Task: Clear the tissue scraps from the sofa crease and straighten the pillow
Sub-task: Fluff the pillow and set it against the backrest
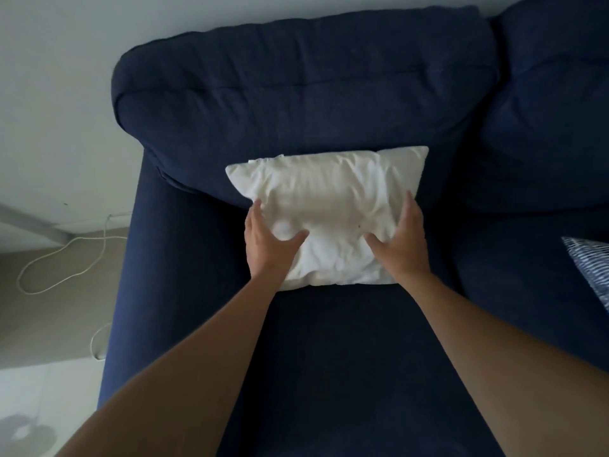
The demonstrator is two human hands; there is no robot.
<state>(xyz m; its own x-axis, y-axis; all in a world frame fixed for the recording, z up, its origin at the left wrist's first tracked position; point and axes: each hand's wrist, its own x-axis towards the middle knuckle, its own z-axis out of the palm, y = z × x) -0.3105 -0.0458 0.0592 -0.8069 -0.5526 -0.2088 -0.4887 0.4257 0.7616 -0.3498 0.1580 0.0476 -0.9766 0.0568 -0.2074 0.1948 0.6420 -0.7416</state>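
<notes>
A white crumpled pillow (329,199) lies on the navy sofa seat (336,357), its far edge leaning against the back cushion (296,94). My left hand (263,249) grips the pillow's left edge, thumb on top. A small round white wad (283,228), apparently a tissue scrap, sits in the crook between that thumb and the fingers. My right hand (403,239) clasps the pillow's right edge, thumb pressing on its face. The pillow hides the crease behind it; no loose scraps show on the sofa.
The sofa's left armrest (171,258) runs beside the pillow. A second back cushion (553,110) fills the right. A blue-and-white patterned cushion (590,265) pokes in at the right edge. A white cable (66,258) loops on the floor to the left.
</notes>
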